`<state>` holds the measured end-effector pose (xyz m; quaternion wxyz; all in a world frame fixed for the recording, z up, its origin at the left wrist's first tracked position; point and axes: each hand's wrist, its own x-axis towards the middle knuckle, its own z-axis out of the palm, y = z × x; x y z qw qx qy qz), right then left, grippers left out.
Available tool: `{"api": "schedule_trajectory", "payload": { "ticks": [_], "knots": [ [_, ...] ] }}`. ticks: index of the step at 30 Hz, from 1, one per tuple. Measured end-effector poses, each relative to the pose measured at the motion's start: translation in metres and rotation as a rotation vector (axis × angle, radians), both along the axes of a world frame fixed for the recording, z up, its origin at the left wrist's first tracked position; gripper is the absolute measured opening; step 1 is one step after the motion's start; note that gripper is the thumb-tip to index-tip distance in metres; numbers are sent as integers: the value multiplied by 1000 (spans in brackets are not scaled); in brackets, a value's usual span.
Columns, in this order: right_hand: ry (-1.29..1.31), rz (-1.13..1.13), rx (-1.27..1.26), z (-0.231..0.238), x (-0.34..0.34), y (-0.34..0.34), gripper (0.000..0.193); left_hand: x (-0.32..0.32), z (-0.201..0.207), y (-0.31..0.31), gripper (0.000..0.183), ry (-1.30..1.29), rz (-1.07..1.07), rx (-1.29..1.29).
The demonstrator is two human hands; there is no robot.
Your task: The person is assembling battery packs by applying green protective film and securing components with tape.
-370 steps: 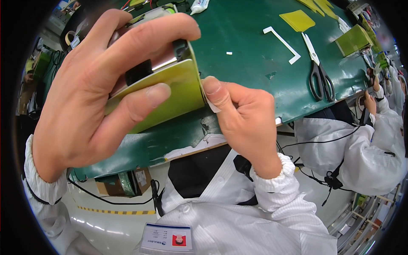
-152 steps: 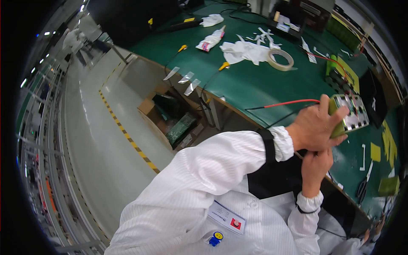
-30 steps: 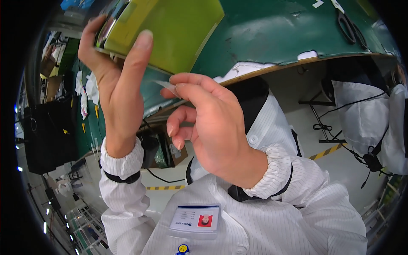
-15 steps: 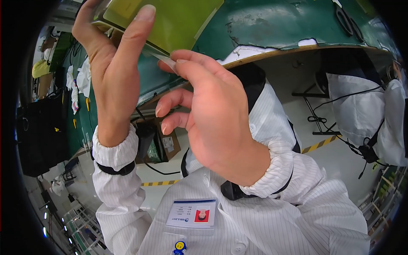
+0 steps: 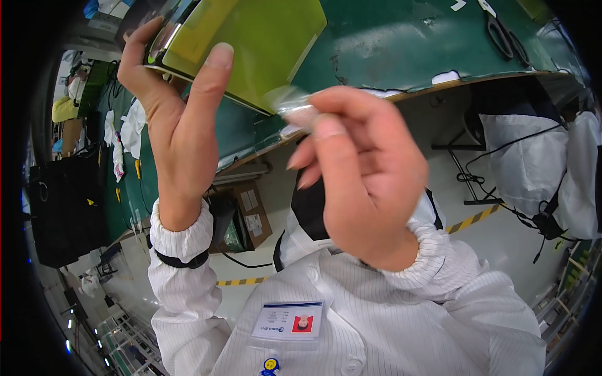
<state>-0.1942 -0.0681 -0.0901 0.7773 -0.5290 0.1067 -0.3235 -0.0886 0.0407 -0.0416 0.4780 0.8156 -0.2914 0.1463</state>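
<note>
My left hand [image 5: 179,128] grips the edge of a flat yellow-green panel [image 5: 266,47] with a dark rim, its thumb on the front face and its fingers behind. The panel is tilted above the green table, and its top runs out of view. Just beyond its lower right corner, my right hand [image 5: 373,172] pinches a crumpled strip of clear film [image 5: 296,108] between thumb and forefinger. The strip is smeared by motion, so I cannot tell whether it still touches the panel.
Black-handled scissors [image 5: 506,41] lie at the right on the green table [image 5: 389,50], whose front edge is worn. White cloths [image 5: 133,128] and yellow-handled tools [image 5: 137,168] lie at the left. Below stands an open cardboard box [image 5: 254,213]. A chair with a white cover [image 5: 517,156] is at right.
My right hand has moved right with the film, away from the panel's lower edge. My left hand and the panel have shifted slightly right and down in view.
</note>
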Motion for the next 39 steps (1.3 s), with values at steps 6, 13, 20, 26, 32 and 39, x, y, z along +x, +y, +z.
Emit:
{"api": "schedule_trajectory", "payload": {
  "ticks": [6,13,20,26,32,39],
  "knots": [
    [-430,-431,-967,-37,18,-17,30,-15,-3,2,60,56,2,-60],
    [-757,-371,-1153,-28,6,-34,35,-29,-7,13,61,32,-58,-33],
    [-812,-526,-1162,-33,14,-6,32,-42,-4,18,64,72,-111,-130],
    [-778,-449,-1156,-29,-3,-4,30,-53,-2,17,65,67,-118,-119],
    [-800,-490,-1091,-27,4,1,26,-52,5,12,65,81,-101,-105],
    [-720,-375,-1063,-22,13,1,20,-41,15,6,66,110,-90,-126]
  ]
}}
